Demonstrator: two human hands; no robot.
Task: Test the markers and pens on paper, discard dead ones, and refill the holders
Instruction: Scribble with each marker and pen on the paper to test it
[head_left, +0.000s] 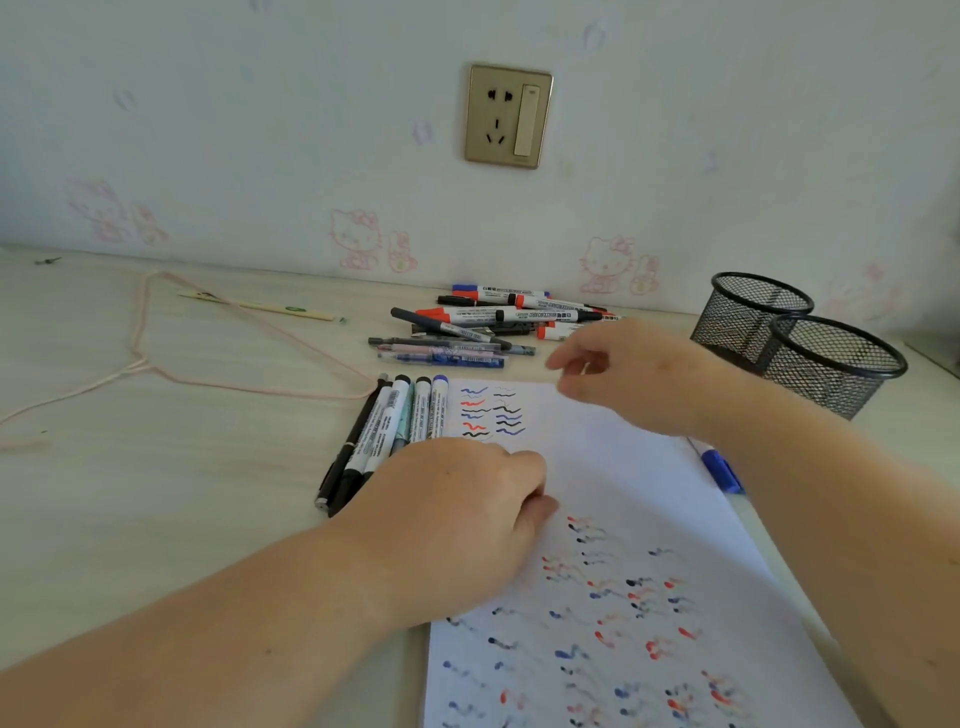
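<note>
A white sheet of paper (613, 467) lies on the desk, marked with blue, red and black squiggles. My left hand (457, 514) rests on its left edge with curled fingers, partly over a row of several markers and pens (387, 431) lined up beside the sheet. My right hand (634, 374) hovers above the paper's top right corner, fingers loosely bent and holding nothing, close to a loose pile of markers and pens (478, 325) by the wall. Two black mesh holders (831, 364) stand at the right. A blue-capped marker (719, 470) lies by the paper's right edge.
A pink cord (156, 364) loops across the left of the desk (156, 493), with a thin stick (260, 306) behind it. A wall socket (508, 115) sits above the pile. The wall runs along the back of the desk.
</note>
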